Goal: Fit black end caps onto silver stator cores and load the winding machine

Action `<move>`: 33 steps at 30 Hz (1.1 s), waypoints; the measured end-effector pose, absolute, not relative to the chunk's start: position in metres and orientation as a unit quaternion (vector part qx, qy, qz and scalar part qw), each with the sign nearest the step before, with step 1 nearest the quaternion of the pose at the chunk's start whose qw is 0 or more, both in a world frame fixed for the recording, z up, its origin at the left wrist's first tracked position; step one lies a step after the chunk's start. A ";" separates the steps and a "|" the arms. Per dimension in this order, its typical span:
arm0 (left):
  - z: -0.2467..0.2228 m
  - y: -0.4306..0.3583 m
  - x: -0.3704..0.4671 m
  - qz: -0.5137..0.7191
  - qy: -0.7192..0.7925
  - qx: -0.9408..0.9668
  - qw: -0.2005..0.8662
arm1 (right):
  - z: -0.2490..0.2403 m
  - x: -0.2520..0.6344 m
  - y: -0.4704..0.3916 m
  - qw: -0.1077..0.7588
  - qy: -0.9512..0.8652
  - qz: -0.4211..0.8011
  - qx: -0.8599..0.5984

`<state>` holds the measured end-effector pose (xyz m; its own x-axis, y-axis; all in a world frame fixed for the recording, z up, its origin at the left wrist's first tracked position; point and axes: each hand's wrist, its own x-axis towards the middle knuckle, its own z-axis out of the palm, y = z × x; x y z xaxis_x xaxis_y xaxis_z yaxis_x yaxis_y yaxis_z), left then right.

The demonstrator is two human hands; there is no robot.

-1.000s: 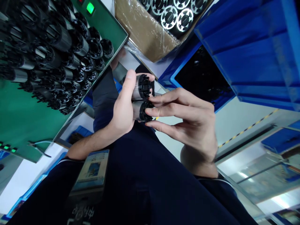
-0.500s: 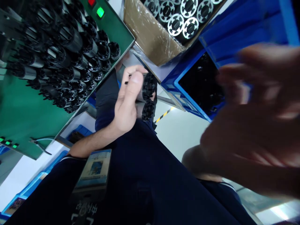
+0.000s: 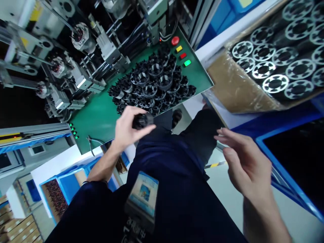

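My left hand (image 3: 128,130) is closed around a black motor stator core (image 3: 143,120), thumb below and fingers above. It is just off the front edge of the green worktable (image 3: 98,118), close to a pile of stator cores (image 3: 149,89) with black plastic ends. The palm and fingers partly cover the held core, so I cannot tell whether a second one is behind it. My right hand (image 3: 249,162) hangs at the right, thumb and fingers apart, with nothing visible in it. It is nearest the blue bin (image 3: 265,148).
A winding machine (image 3: 83,60) stands behind the table. Coloured buttons (image 3: 183,55) line its right side, and pliers (image 3: 91,143) lie front left. A cardboard box (image 3: 233,91) lined with plastic holds bare metal cores (image 3: 275,83). Bins of small parts (image 3: 54,197) stand lower left.
The view has swung left and back, so more of the machine shows. My right hand, blurred and close before, is now lower and clearer. Two cores showed in my left hand; now one does.
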<state>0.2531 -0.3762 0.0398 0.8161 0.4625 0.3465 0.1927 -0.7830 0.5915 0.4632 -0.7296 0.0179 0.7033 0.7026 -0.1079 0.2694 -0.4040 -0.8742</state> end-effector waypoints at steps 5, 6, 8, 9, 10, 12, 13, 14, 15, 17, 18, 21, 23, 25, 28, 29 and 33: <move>0.023 -0.303 0.231 0.190 0.270 0.938 0.103 | 0.011 0.451 -0.732 0.423 -0.298 0.274 -0.810; 0.019 -0.296 0.234 0.172 0.278 0.941 0.090 | 0.012 0.447 -0.727 0.418 -0.318 0.278 -0.804; 0.012 -0.287 0.243 0.136 0.287 0.945 0.076 | 0.018 0.439 -0.715 0.407 -0.367 0.290 -0.784; 0.010 -0.285 0.248 0.124 0.287 0.947 0.075 | 0.021 0.435 -0.710 0.401 -0.392 0.298 -0.772; 0.008 -0.285 0.252 0.116 0.286 0.948 0.075 | 0.024 0.430 -0.704 0.395 -0.413 0.306 -0.761; 0.006 -0.285 0.258 0.106 0.285 0.949 0.078 | 0.027 0.422 -0.698 0.383 -0.438 0.325 -0.745; 0.006 -0.285 0.260 0.101 0.289 0.949 0.077 | 0.027 0.419 -0.697 0.377 -0.442 0.334 -0.742; 0.006 -0.285 0.262 0.096 0.294 0.948 0.074 | 0.026 0.416 -0.697 0.372 -0.443 0.342 -0.741; 0.006 -0.285 0.262 0.091 0.300 0.947 0.070 | 0.025 0.414 -0.697 0.366 -0.441 0.350 -0.741; 0.007 -0.284 0.263 0.080 0.312 0.945 0.058 | 0.021 0.411 -0.701 0.353 -0.435 0.369 -0.741; 0.007 -0.284 0.263 0.073 0.317 0.944 0.053 | 0.019 0.411 -0.703 0.346 -0.433 0.378 -0.742; 0.004 -0.283 0.266 0.047 0.331 0.941 0.048 | 0.014 0.414 -0.706 0.326 -0.435 0.398 -0.739; 0.002 -0.282 0.269 0.030 0.343 0.937 0.056 | 0.011 0.419 -0.705 0.319 -0.444 0.402 -0.735; 0.003 -0.281 0.272 0.013 0.350 0.934 0.065 | 0.010 0.424 -0.701 0.313 -0.455 0.399 -0.732; 0.015 -0.282 0.269 0.006 0.341 0.937 0.074 | 0.011 0.430 -0.697 0.299 -0.466 0.391 -0.735; 0.021 -0.283 0.265 0.017 0.338 0.938 0.076 | 0.013 0.432 -0.696 0.295 -0.467 0.391 -0.736; 0.046 -0.291 0.236 0.159 0.369 0.912 0.081 | 0.019 0.439 -0.698 0.285 -0.456 0.406 -0.739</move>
<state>0.2360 -0.2912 0.0465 0.6766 0.6994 0.2304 0.6475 -0.7141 0.2661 0.4393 -0.6975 0.0187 0.2545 0.9054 -0.3399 0.4434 -0.4216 -0.7910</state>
